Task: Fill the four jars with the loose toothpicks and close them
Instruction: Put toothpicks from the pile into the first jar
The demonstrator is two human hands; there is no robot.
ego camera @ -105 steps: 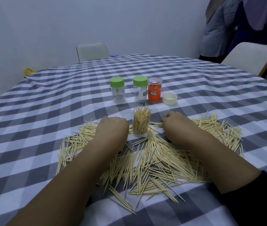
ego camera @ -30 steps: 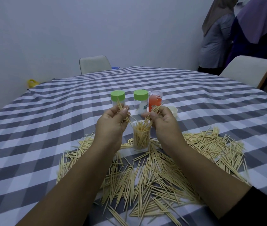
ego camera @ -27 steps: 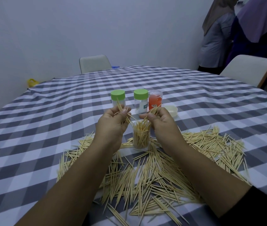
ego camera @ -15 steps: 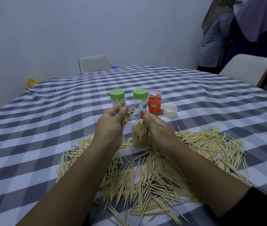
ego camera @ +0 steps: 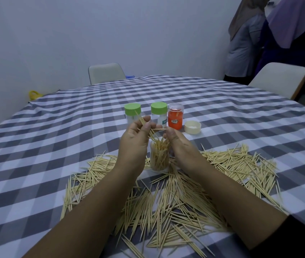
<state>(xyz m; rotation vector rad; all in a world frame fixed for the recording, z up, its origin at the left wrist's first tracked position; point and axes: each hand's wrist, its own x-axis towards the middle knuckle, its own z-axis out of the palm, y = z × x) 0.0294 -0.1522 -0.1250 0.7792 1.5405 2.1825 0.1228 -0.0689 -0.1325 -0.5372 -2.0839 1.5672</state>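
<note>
An open clear jar (ego camera: 159, 155) packed with upright toothpicks stands between my hands. My left hand (ego camera: 136, 138) pinches a small bunch of toothpicks (ego camera: 144, 123) above the jar's left side. My right hand (ego camera: 178, 144) hovers at the jar's right rim and pinches one toothpick held level toward the left hand. Loose toothpicks (ego camera: 166, 198) lie spread on the checked cloth around and in front of the jar. Behind stand two green-lidded jars (ego camera: 132, 113) (ego camera: 159, 112), an orange jar (ego camera: 175, 116) with a clear lid, and a loose cream lid (ego camera: 192, 127).
The round table wears a grey-and-white checked cloth (ego camera: 54, 146). Two pale chairs (ego camera: 106, 72) (ego camera: 278, 79) stand at the far side and right. People in grey and purple clothing (ego camera: 278, 34) stand at the back right. A yellow object (ego camera: 33, 94) sits by the wall.
Both hands rose from the pile with toothpicks and came over the jar. My right hand dropped its bunch into the jar and now takes a single pick at the left hand's bunch.
</note>
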